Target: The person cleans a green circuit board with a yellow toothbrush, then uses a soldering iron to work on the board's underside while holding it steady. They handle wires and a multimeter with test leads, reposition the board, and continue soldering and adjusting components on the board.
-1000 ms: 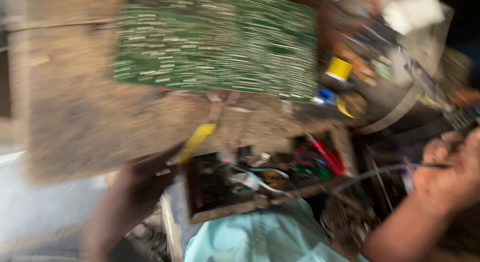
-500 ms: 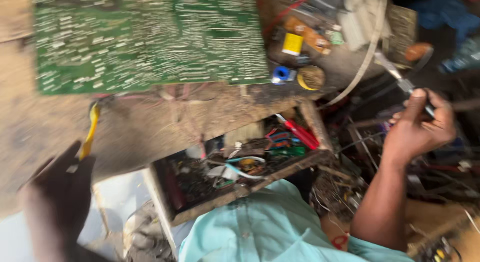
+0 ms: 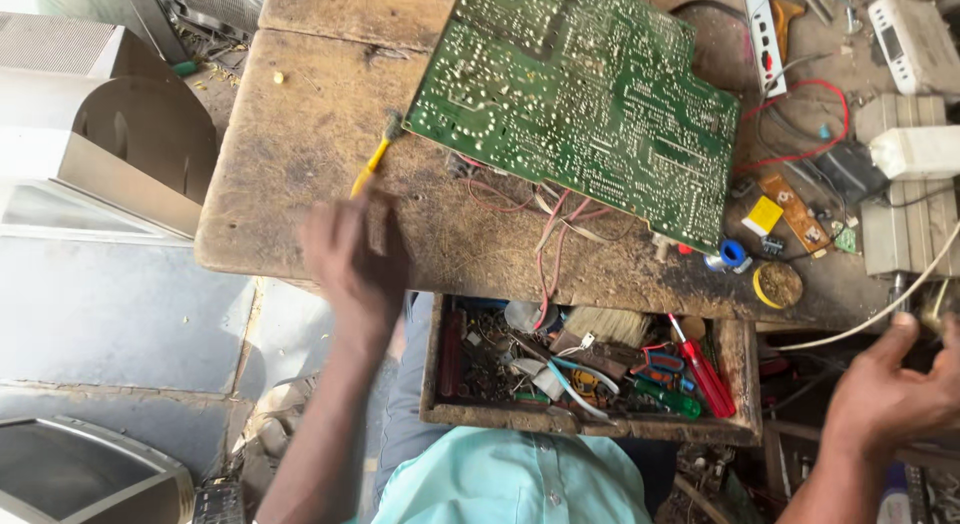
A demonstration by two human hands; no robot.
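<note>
Brush (image 3: 377, 154) with yellow handle sits in my left hand (image 3: 352, 252), fingers wrapped on it, bristles at the green circuit board (image 3: 590, 99) edge on the tabletop (image 3: 300, 144). Cleaning step, I'd say. Right hand (image 3: 895, 399) low right, grip unclear.

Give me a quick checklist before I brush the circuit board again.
1. Brush in hand: ok. The left hand holds the yellow-handled brush.
2. Bristles at the board: ok. The tip sits at the left edge of the circuit board; actual contact cannot be told.
3. Board lies flat: ok. It rests solder side up on the bench.
4. Wires out of the way: not ok. Red and pink wires trail from under the board's near edge.
5. Right hand free: cannot tell. The right hand is off by the bench's right edge near a white cable; its grip is hidden.
6. Drawer: not ok, it stands open and full of tools.
</note>
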